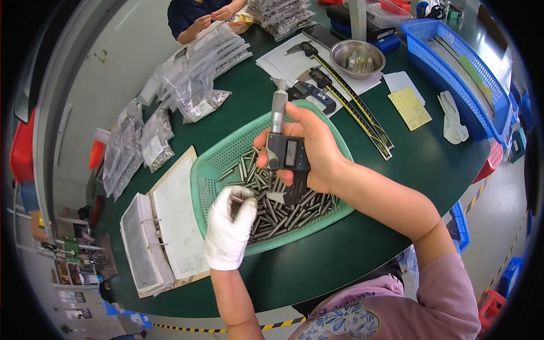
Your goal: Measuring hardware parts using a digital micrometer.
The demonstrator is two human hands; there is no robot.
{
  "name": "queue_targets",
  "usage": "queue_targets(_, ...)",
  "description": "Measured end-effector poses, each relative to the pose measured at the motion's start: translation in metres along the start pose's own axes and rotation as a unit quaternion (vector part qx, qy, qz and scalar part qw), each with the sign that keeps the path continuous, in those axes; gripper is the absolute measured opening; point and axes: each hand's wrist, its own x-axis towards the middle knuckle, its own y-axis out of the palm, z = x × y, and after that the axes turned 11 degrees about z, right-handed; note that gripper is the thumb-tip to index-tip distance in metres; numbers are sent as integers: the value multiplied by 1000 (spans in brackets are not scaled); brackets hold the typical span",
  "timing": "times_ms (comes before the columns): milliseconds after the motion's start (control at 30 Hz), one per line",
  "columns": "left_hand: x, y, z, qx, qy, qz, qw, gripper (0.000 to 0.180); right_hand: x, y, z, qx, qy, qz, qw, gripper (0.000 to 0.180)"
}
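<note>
My bare right hand [314, 144] is wrapped round a digital micrometer [290, 153], its thimble pointing away from me and its frame over a green perforated basket [199, 170]. The basket holds many loose steel pins [277, 218]. In a white glove, my left hand [229, 229] is over the basket's near left side, fingers curled in a pinch. A short metal pin [240, 199] shows between its thumb and fingers, partly hidden by the glove. The micrometer's jaws are just right of this hand, apart from it.
An open ring binder [148, 243] lies left of the basket. Bagged metal parts [198, 105] stand behind it. Two digital calipers [345, 93], a metal bowl [357, 58], a yellow note [410, 109], a white glove [451, 118] and a blue basket [419, 42] lie rightward. Another person's hands [212, 18] are at the far edge.
</note>
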Motion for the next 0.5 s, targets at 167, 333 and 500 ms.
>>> queue_targets(167, -3, -5, 4, 476, -96, -14, 874, 20, 0, 2, 2, 3, -49, -41, 998, 57)
queue_targets(333, 9, 12, 4, 446, 10, -34, 894, 23, 4, -5, -1, 34, -52, -57, 996, 55)
queue_targets(500, 25, 27, -10, 458, -25, 55, 887, 19, 2, 1, 3, 85, -55, -85, 991, 53)
